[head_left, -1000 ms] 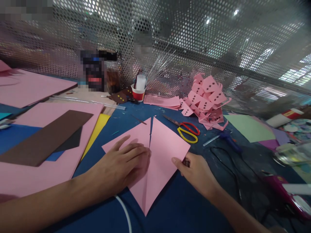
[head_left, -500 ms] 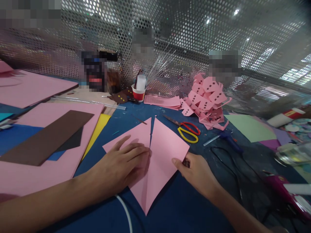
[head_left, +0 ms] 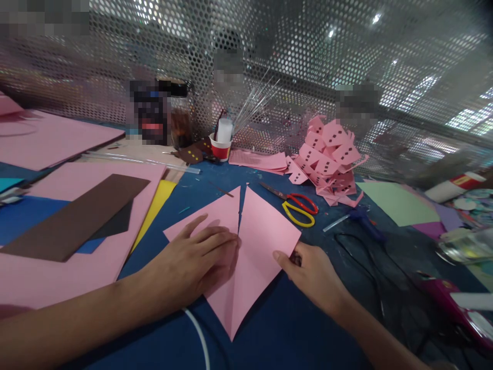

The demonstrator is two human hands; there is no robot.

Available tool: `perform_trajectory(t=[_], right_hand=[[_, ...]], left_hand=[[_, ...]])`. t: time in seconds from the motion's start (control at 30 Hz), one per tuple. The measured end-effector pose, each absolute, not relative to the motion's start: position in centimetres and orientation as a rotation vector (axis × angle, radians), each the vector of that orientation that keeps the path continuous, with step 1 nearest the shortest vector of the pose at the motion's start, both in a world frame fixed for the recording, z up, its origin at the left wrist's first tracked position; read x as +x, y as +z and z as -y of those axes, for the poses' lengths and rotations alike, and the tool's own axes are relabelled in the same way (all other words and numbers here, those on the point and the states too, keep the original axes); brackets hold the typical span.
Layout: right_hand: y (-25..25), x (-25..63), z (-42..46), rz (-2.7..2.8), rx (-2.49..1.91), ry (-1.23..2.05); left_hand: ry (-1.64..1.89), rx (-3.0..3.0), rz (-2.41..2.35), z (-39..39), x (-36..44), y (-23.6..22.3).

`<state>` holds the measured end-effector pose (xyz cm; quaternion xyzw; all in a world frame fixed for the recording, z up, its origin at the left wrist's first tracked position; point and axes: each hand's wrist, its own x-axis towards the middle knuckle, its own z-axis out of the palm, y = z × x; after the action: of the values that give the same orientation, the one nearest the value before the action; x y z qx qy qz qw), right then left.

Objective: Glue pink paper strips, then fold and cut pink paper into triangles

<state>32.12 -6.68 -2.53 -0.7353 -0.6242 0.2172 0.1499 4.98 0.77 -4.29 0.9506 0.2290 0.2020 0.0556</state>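
Observation:
A pink paper sheet [head_left: 258, 246] lies cornerwise in front of me, with a crease down its middle and a slit running from the far corner to about the centre. My left hand [head_left: 204, 252] rests on its left half, fingers stretched out, fingertips by the inner end of the slit. At the right corner my right hand [head_left: 308, 262] pinches the sheet's edge, thumb on top and fingers underneath, partly hidden. Scissors [head_left: 296, 208] with one red and one yellow handle lie beyond the sheet, to the right.
Brown foam sheet [head_left: 80, 216] and pink sheets [head_left: 146, 192] lie left. At the back are a paper cup [head_left: 221, 150], a jar [head_left: 179, 121] and a pile of dotted pink pieces [head_left: 327, 154]. A glue gun [head_left: 365, 224] with its cord and a magenta device [head_left: 450, 303] lie right.

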Motion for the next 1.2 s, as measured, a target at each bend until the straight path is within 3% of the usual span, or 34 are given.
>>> perform_trajectory(t=[0.87,1.2], right_hand=[[-2.55,32.16,7.02,1.660,-2.019,0.792],[-2.51,31.89,6.77,1.728,-2.088,0.698]], left_hand=[[0.639,2.887,-0.679,-0.81,4.92,-4.55],[0.650,2.878,-0.685,-0.64,5.09,-4.08]])
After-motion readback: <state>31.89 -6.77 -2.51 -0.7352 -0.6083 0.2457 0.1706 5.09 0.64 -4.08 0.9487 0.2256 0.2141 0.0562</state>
